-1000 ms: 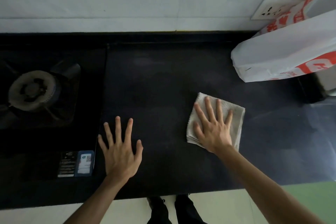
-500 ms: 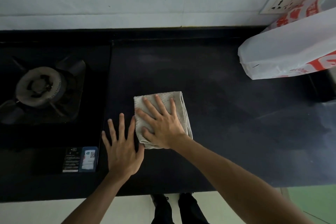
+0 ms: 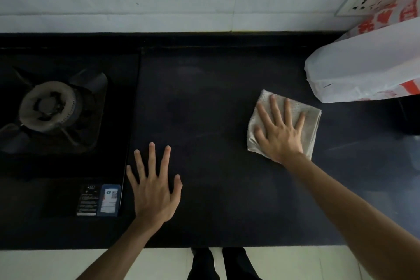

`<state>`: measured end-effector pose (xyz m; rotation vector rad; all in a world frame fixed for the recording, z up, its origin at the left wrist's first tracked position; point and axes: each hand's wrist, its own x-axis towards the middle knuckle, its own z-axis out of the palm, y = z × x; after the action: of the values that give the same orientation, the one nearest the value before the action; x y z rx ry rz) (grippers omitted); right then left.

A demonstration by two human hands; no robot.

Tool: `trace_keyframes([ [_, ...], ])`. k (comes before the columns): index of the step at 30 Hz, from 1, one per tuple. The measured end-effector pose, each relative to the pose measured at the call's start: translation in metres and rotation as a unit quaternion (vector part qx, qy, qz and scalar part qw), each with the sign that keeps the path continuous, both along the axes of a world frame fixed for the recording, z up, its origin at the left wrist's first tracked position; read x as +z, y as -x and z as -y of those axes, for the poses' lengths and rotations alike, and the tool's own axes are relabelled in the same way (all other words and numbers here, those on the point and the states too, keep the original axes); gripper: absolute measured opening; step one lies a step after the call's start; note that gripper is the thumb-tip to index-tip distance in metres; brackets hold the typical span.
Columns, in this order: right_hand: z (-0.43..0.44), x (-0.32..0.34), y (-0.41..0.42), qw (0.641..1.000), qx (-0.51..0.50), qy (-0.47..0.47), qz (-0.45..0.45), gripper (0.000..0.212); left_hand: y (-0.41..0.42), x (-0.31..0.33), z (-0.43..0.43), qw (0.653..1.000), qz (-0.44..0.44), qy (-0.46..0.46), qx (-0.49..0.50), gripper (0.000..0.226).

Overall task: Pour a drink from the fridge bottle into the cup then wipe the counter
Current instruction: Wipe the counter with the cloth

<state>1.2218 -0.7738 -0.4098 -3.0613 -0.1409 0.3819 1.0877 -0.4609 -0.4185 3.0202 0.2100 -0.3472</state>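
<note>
A folded grey-white cloth lies on the dark counter, right of the middle. My right hand presses flat on it with fingers spread and straight. My left hand rests flat on the counter near its front edge, fingers spread, next to the hob's right edge. No bottle or cup is in view.
A black gas hob with one burner fills the left side. A white and red plastic bag stands at the right rear, close to the cloth. A wall socket sits above the bag. The pale floor shows below the counter's edge.
My right hand has slid the cloth from beside my left hand back to the right, toward the bag. My left hand has stayed in place on the counter.
</note>
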Motion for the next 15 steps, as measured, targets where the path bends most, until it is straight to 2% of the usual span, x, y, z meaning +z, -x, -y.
trace_keyframes([
  [5, -0.112, 0.0, 0.012, 0.986, 0.164, -0.032, -0.003, 0.069, -0.001, 0.002, 0.001, 1.0, -0.002, -0.003, -0.001, 0.076],
  [7, -0.15, 0.001, 0.008, 0.979, 0.2, -0.046, 0.006, 0.069, -0.001, 0.001, 0.0, 1.0, -0.004, -0.006, -0.004, 0.075],
  [15, -0.201, -0.003, -0.029, 0.973, 0.221, -0.059, 0.02, 0.068, -0.002, 0.004, 0.001, 1.0, -0.011, -0.025, -0.008, 0.07],
])
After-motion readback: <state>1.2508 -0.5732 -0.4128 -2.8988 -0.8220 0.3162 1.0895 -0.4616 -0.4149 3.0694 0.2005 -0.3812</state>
